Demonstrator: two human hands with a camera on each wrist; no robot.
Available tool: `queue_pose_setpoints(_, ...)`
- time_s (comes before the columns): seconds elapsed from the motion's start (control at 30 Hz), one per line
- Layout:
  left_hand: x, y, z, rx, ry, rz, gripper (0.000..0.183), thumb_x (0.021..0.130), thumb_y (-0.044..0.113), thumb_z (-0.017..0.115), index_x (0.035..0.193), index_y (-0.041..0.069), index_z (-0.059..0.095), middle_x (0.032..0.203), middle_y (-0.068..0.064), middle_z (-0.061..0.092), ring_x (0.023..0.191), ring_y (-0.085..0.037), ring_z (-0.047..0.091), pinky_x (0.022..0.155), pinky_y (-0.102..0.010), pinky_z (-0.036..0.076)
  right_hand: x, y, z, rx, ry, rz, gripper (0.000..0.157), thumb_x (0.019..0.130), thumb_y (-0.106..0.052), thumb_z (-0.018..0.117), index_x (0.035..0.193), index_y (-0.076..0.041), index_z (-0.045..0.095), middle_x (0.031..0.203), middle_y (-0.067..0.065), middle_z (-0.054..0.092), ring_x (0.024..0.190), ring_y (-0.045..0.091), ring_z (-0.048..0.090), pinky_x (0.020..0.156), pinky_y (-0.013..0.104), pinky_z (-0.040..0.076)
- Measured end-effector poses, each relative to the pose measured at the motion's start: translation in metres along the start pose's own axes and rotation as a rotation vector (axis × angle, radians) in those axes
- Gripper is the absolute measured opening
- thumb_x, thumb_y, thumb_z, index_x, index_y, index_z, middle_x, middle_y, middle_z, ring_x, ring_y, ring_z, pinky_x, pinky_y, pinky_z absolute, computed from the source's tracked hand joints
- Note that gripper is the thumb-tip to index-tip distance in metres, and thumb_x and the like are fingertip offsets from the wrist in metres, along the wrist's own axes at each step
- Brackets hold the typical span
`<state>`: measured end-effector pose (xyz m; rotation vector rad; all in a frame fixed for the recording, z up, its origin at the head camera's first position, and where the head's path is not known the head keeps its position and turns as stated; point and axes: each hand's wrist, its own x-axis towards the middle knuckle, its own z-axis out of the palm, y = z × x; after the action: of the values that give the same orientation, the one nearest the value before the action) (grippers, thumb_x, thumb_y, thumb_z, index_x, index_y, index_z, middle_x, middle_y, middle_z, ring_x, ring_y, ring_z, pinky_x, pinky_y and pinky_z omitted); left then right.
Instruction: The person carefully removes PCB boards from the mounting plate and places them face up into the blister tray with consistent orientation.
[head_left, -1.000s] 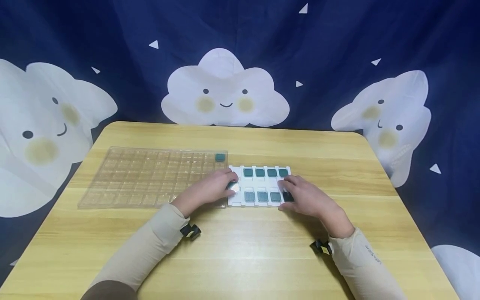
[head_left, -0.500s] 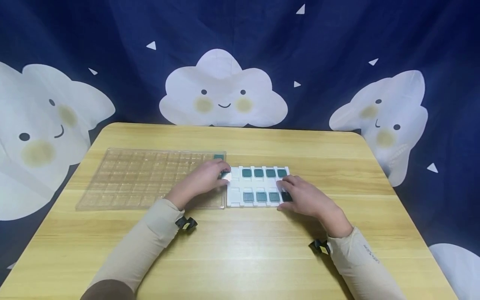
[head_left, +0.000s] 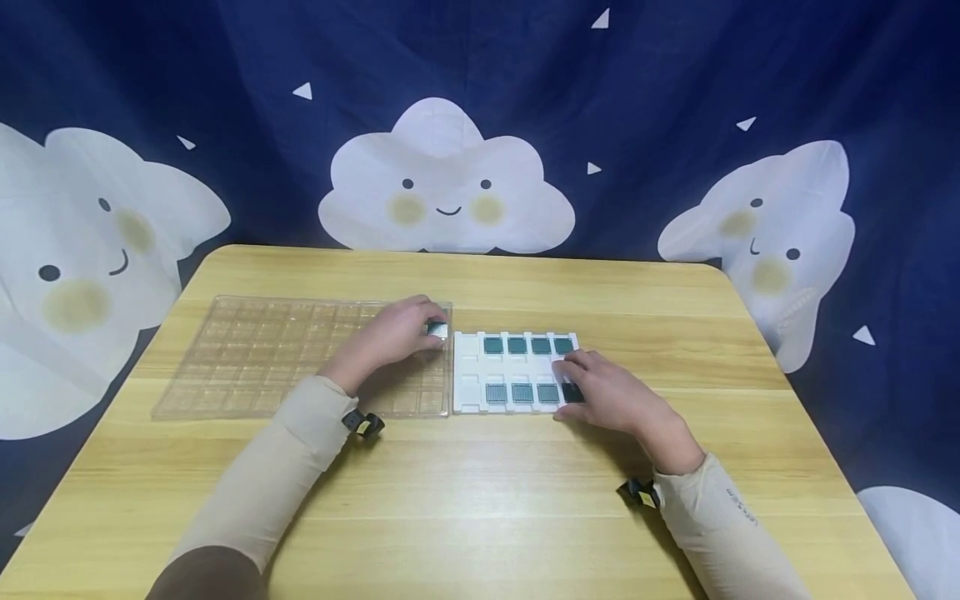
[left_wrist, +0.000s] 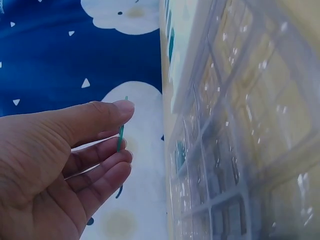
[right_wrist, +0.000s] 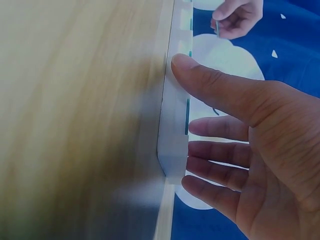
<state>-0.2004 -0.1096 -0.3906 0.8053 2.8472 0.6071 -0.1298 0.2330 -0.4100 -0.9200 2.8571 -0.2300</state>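
Note:
My left hand (head_left: pixel 397 329) pinches a thin square chip (head_left: pixel 437 330) between thumb and fingers, above the far right corner of the clear pocketed tray (head_left: pixel 300 358). In the left wrist view the green chip (left_wrist: pixel 121 132) stands edge-on between the fingertips, apart from the tray. Another green chip (left_wrist: pixel 180 156) lies in a pocket of the clear tray. My right hand (head_left: pixel 611 392) holds the right end of the white tray (head_left: pixel 517 367), thumb at its front wall (right_wrist: pixel 175 115) and fingers over the top. Green chips (head_left: pixel 522 392) sit in two rows in the white tray; the hand partly covers one.
Both trays lie side by side on a wooden table (head_left: pixel 480 500), the clear one left of the white one. The white tray's leftmost slots (head_left: pixel 468 392) show no chips. Behind the table hangs a dark blue curtain (head_left: pixel 255 150) with printed clouds.
My left hand has moved left and away from me, from the white tray's left slots to the clear tray's far right corner, carrying the chip. The right hand stays on the white tray.

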Motion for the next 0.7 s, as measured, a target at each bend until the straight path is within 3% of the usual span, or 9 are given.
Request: queue_pose_setpoints(0.7,0.02,-0.027,-0.009,0.007,-0.002,-0.036,0.037,0.086,0.021,0.077,0.116,0.003,0.066,0.109,-0.009,0.064,0.098,-0.026,0.059,0.092,-0.043,0.049,0.0,-0.001,-0.001,0.011,-0.016,0.017,0.076,0.081,-0.043,0.079,0.137,0.0,0.053,0.137,0.022,0.05,0.123,0.037,0.049,0.104,0.05,0.042)
